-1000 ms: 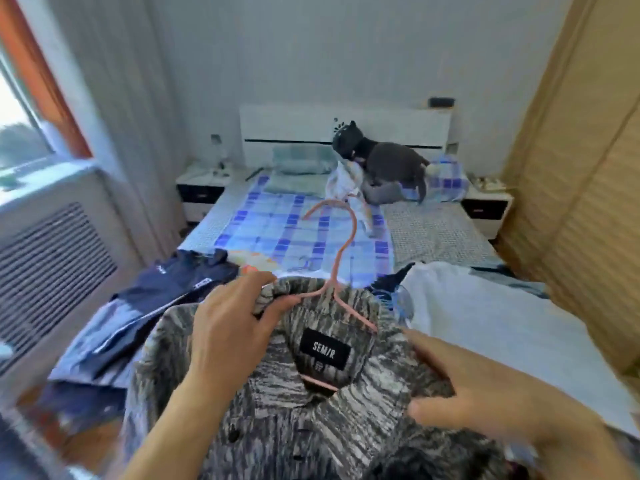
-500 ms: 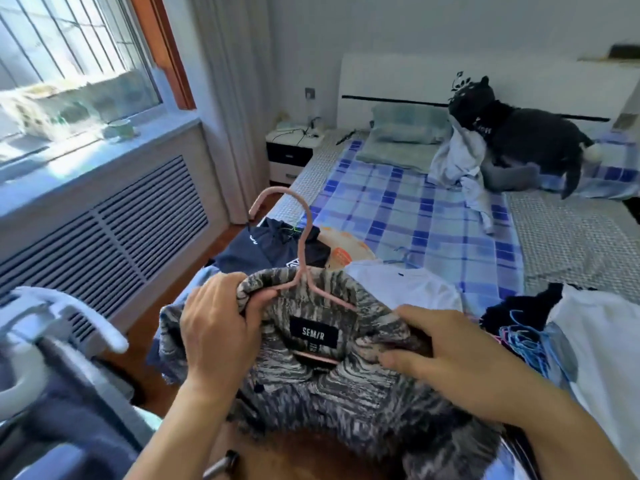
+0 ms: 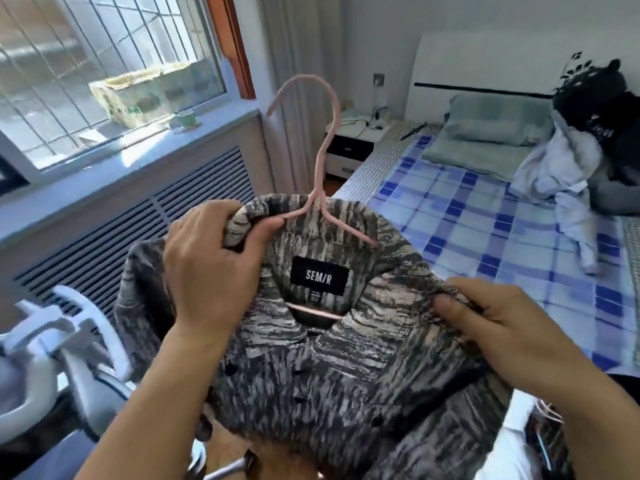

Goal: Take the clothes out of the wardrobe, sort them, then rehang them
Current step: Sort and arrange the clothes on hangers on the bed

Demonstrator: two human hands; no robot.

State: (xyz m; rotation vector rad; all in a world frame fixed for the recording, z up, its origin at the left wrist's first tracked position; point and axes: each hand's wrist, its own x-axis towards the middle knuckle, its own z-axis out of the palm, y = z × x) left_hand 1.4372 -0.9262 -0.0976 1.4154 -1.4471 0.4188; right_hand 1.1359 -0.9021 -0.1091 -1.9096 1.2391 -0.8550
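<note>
Striped shirt [image 3: 311, 368] on pink hanger [image 3: 320, 188], in both hands.

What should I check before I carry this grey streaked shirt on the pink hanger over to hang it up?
1. Left hand grip on the collar of the grey streaked button shirt: ok, fingers curled round the fabric.
2. Right hand grip on the other shoulder: ok.
3. Thin pink wire hanger inside the neck opening: ok, crossbar shows below the label.
4. Hanger arms seated in both shoulders: cannot tell, fabric hides them.
5. Hook free and upright: ok.
6. Shirt buttoned: cannot tell.
</note>
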